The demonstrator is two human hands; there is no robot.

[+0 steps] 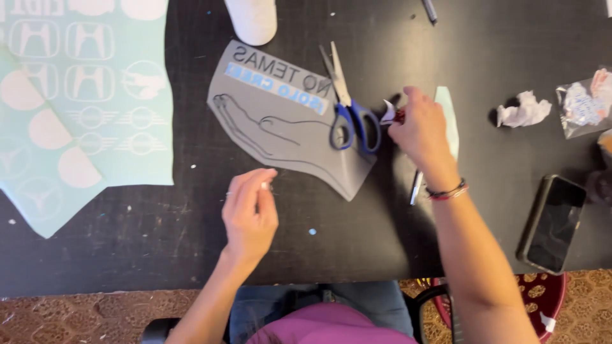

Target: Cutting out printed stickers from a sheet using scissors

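Observation:
A grey cut sheet [280,121] with dark lettering, a blue strip and a line drawing of a hand lies on the black table [146,242]. Blue-handled scissors [347,108] rest on its right part. My right hand [422,130] is just right of the scissors, fingers pinched on a small red tool with a white scrap [390,113] at its tip. My left hand [250,213] hovers below the sheet, thumb and forefinger pinched together on something too small to make out.
Pale green sheets with cut emblems [83,108] cover the left. A white cup [254,19] stands at the top. A crumpled white scrap [524,109], a clear bag [583,103] and a dark phone [552,223] lie at the right. A pen [415,188] lies under my right wrist.

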